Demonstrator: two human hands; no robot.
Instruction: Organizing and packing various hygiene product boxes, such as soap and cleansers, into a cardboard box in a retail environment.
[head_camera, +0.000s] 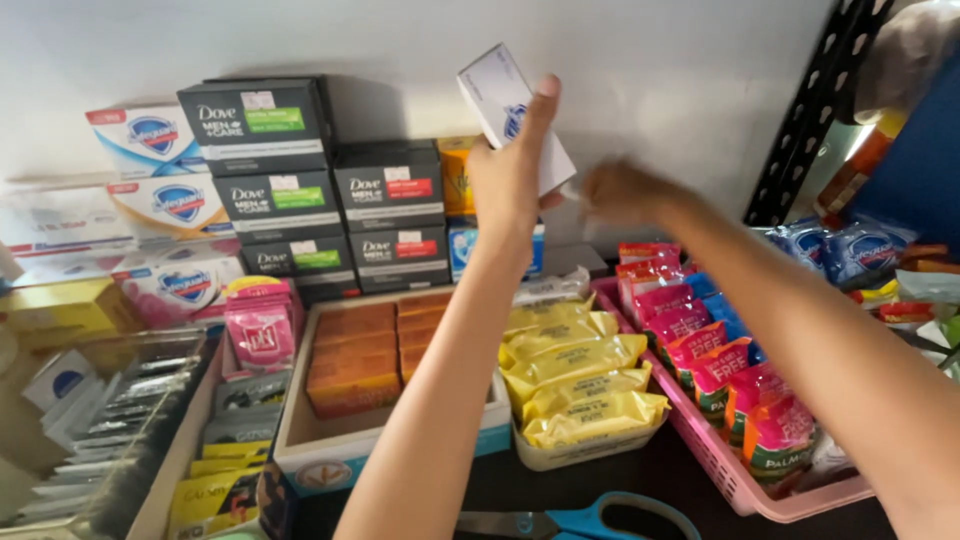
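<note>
The fingers (535, 120) of the left hand (508, 180) pinch a white soap box (512, 115), tilted, at the upper centre of the frame against the wall; the right hand (622, 192) is blurred beside it, so I cannot tell how its fingers stand. The dark box stack (330, 190) at left could topple if nudged. Below, the yellow packets (580, 385) and the orange bars (365, 355) lie under a possible drop, since the tilted box is gripped only near one end.
</note>
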